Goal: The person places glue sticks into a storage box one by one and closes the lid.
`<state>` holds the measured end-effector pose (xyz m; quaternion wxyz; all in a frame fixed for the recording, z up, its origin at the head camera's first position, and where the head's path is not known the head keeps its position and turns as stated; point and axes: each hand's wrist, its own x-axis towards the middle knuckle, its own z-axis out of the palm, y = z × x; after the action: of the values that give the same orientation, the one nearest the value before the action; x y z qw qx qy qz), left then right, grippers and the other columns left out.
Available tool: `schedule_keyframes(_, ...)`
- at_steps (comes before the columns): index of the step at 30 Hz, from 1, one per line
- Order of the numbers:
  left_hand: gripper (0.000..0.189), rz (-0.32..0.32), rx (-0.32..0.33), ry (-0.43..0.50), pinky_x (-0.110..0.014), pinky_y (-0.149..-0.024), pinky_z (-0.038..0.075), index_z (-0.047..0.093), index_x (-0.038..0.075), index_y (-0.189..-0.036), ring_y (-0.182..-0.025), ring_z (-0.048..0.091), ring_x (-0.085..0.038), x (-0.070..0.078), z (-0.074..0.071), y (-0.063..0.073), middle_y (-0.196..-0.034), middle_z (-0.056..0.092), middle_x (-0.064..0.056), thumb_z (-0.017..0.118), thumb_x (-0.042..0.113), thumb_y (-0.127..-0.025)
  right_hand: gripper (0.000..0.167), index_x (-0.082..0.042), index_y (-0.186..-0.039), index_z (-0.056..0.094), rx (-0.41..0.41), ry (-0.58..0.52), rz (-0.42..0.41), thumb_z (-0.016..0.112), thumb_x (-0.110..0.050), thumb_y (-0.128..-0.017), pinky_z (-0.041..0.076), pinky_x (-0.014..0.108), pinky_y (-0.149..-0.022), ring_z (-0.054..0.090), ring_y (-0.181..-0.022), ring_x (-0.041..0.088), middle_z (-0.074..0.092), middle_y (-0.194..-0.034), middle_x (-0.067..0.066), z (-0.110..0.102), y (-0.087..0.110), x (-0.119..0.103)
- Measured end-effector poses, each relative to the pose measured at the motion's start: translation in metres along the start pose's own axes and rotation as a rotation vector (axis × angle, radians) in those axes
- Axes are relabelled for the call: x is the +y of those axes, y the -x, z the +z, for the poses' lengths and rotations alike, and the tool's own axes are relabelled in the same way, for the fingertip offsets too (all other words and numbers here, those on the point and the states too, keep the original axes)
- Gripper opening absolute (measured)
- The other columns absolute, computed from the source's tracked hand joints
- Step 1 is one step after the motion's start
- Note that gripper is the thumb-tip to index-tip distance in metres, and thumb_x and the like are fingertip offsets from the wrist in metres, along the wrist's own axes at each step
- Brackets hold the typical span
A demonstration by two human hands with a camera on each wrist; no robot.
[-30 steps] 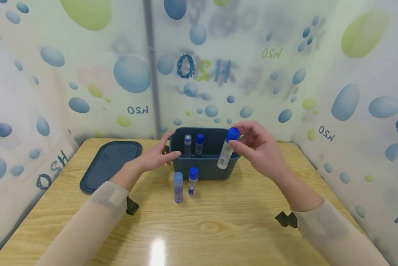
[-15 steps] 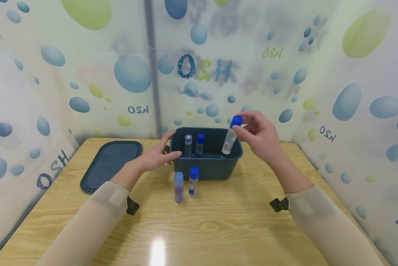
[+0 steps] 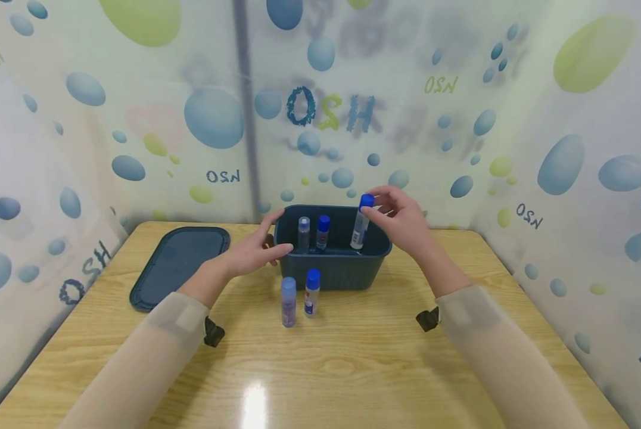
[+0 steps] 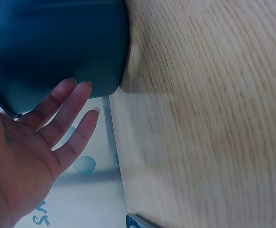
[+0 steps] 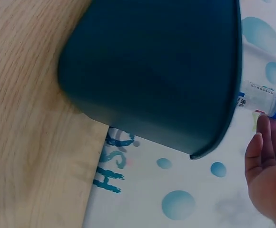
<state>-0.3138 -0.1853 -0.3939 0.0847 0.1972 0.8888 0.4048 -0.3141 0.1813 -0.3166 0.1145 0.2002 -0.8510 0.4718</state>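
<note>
My right hand (image 3: pixel 401 220) pinches the blue cap of a glue stick (image 3: pixel 360 229) between thumb and fingers. The stick leans slightly, its lower end inside the dark blue bin (image 3: pixel 331 274); whether it touches the bottom cannot be told. Two more tubes stand in the bin's left half: a clear-capped one (image 3: pixel 304 232) and a blue-capped glue stick (image 3: pixel 323 232). My left hand (image 3: pixel 251 250) rests against the bin's left end, thumb at the front corner; its straight fingers (image 4: pixel 64 109) touch the wall in the left wrist view.
In front of the bin stand a pale-blue-capped tube (image 3: pixel 288 304) and a smaller blue-capped glue stick (image 3: pixel 311 295). A dark blue lid (image 3: pixel 178 268) lies left on the wooden table (image 3: pixel 342 369). Patterned curtains (image 3: pixel 213 59) enclose the back and sides.
My right hand has carried the glue stick from in front of the bin's rim up over it, then left and down into the bin's right half. The left hand has stayed put.
</note>
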Motion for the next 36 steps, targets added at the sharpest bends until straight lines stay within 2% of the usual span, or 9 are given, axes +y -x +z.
schedule_keyframes(4, 0.096, 0.000, 0.000, -0.003, -0.044, -0.090, 0.057, -0.001, 0.043, -0.176, -0.101, 0.075, -0.032, -0.001, 0.000, -0.001, -0.109, 0.072, -0.016, 0.062, 0.063, -0.107, 0.037, -0.011, -0.140, 0.068, -0.013, 0.015, -0.006, 0.075, -0.027, -0.107, 0.055, 0.034, -0.086, 0.068, -0.102, 0.027, 0.077, -0.125, 0.017, 0.007, -0.008, 0.008)
schedule_keyframes(9, 0.095, 0.001, 0.002, -0.002, -0.043, -0.089, 0.057, -0.001, 0.041, -0.176, -0.101, 0.075, -0.034, 0.001, 0.000, 0.000, -0.109, 0.072, -0.015, 0.062, 0.061, -0.108, 0.039, -0.013, -0.140, 0.068, -0.039, 0.021, 0.029, 0.076, -0.031, -0.106, 0.058, 0.049, -0.096, 0.072, -0.113, 0.033, 0.078, -0.130, 0.016, 0.016, -0.017, 0.013)
schedule_keyframes(12, 0.096, 0.001, 0.001, -0.006, -0.042, -0.089, 0.057, -0.001, 0.040, -0.176, -0.101, 0.075, -0.034, 0.001, 0.000, 0.000, -0.108, 0.072, -0.015, 0.063, 0.061, -0.108, 0.040, -0.013, -0.140, 0.067, -0.048, 0.020, 0.054, 0.076, -0.031, -0.106, 0.058, 0.054, -0.101, 0.071, -0.118, 0.035, 0.076, -0.132, 0.016, 0.022, -0.022, 0.017)
schedule_keyframes(20, 0.095, -0.004, -0.003, -0.016, -0.043, -0.090, 0.057, -0.002, 0.041, -0.176, -0.101, 0.075, -0.033, 0.001, 0.001, 0.000, -0.108, 0.072, -0.015, 0.062, 0.062, -0.108, 0.040, -0.012, -0.140, 0.067, -0.063, 0.048, 0.075, 0.076, -0.030, -0.106, 0.056, 0.056, -0.104, 0.068, -0.120, 0.036, 0.075, -0.134, 0.018, 0.029, -0.031, 0.024)
schedule_keyframes(27, 0.095, 0.008, -0.002, -0.016, -0.043, -0.090, 0.057, -0.001, 0.040, -0.176, -0.099, 0.075, -0.032, 0.002, 0.001, 0.000, -0.107, 0.072, -0.015, 0.061, 0.061, -0.108, 0.039, -0.011, -0.140, 0.066, -0.089, 0.057, 0.083, 0.075, -0.030, -0.107, 0.057, 0.054, -0.102, 0.068, -0.116, 0.035, 0.076, -0.131, 0.017, 0.032, -0.035, 0.027)
schedule_keyframes(36, 0.095, -0.004, -0.013, -0.003, -0.049, -0.096, 0.058, -0.003, 0.042, -0.176, -0.103, 0.075, -0.034, 0.002, -0.001, 0.001, -0.110, 0.071, -0.017, 0.061, 0.061, -0.109, 0.035, -0.012, -0.136, 0.067, -0.180, 0.157, 0.107, 0.073, -0.032, -0.108, 0.057, 0.054, -0.102, 0.069, -0.117, 0.035, 0.073, -0.130, 0.016, 0.040, -0.036, 0.031)
